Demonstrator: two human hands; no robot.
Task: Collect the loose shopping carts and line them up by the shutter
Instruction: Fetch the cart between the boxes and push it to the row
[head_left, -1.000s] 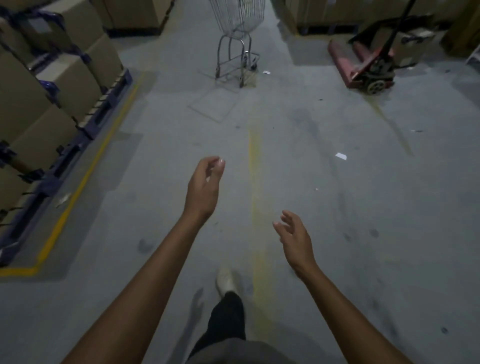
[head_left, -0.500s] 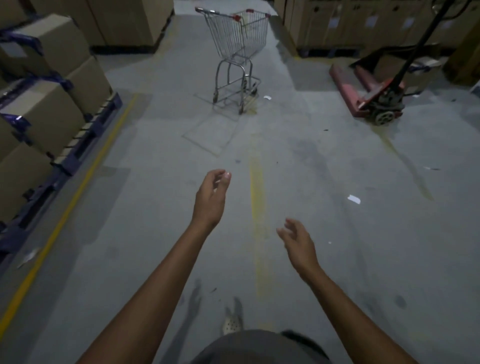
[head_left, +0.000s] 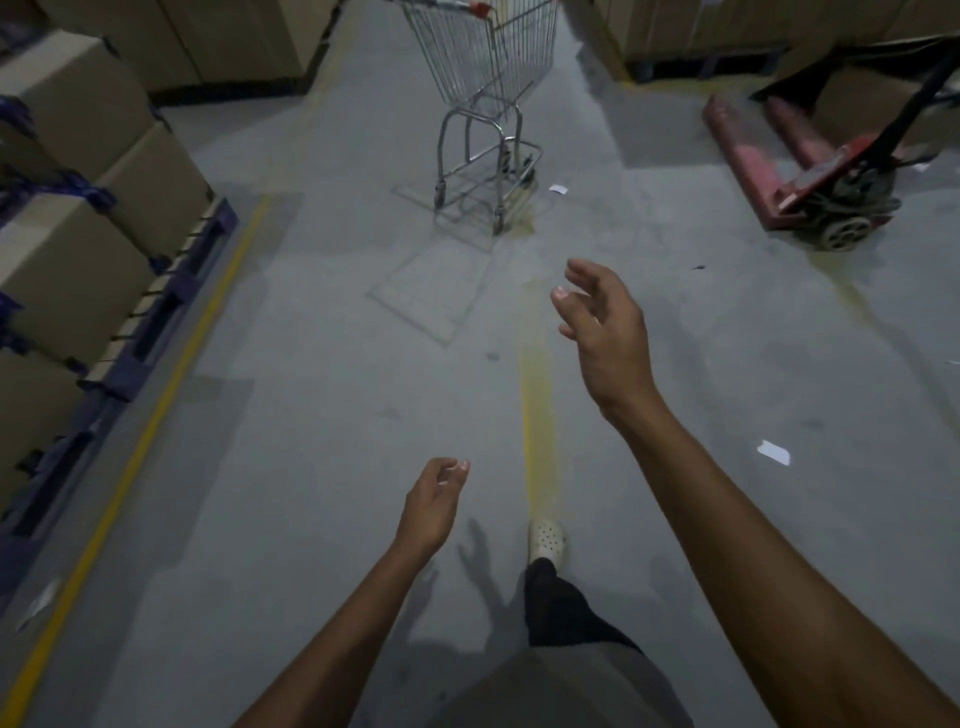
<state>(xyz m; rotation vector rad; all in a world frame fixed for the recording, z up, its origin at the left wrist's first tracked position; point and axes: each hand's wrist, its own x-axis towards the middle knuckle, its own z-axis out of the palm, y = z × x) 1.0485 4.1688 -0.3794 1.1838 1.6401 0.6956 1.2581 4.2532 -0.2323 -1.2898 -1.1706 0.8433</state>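
Head | shopping cart (head_left: 480, 78) ahead, untouched | hands: left (head_left: 431, 506), right (head_left: 605, 332) loose, empty

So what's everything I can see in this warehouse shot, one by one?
shopping cart: one, silver wire with red trim, ahead mid-aisle
pallet jack: one, red, floor at far right
cardboard boxes: many, brown, stacked left and along the back
pallets: several, blue, under left boxes
floor lines: two clear, yellow, beside pallets and mid-aisle
paper scraps: few, white, scattered
shoe: one, pale, near the middle line
left hand: one, empty, low centre
right hand: one, empty, raised toward the cart
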